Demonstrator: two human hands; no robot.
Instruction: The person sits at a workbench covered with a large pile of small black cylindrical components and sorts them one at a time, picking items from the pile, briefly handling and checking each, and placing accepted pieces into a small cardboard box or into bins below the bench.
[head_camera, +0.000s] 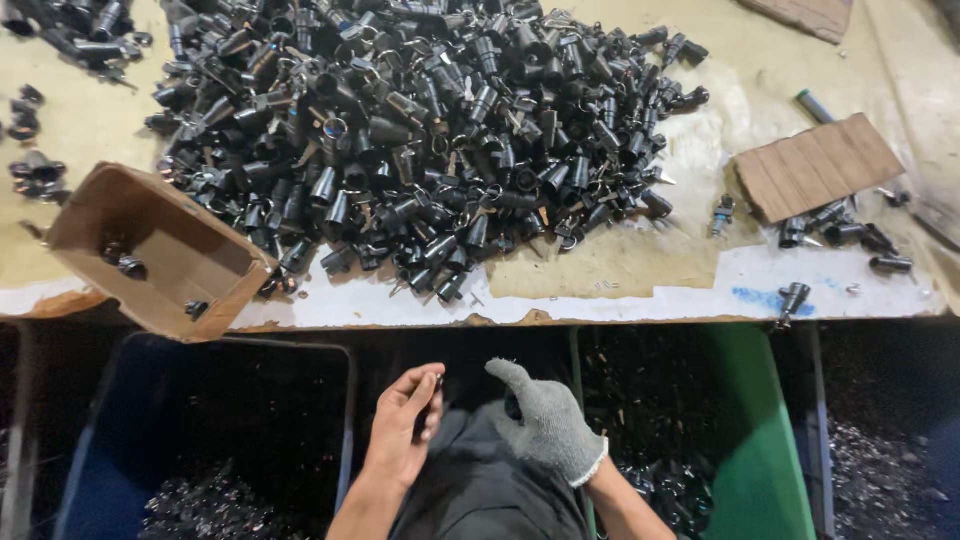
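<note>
My bare left hand (403, 420) sits low over my lap and pinches a small black part (430, 404) between thumb and fingers. My right hand (545, 420) wears a grey knit glove, thumb raised, fingers curled; what it grips is hidden behind the glove. Both hands are below the table edge, close together. A large heap of small black plastic parts with metal clips (420, 130) covers the worn tabletop (620, 270) above them.
A small open cardboard box (160, 250) with a few parts hangs over the table's left edge. A blue bin (110, 420) stands below left, a green bin (770, 430) below right. Cardboard pieces (815, 165) and loose parts (840, 235) lie at right.
</note>
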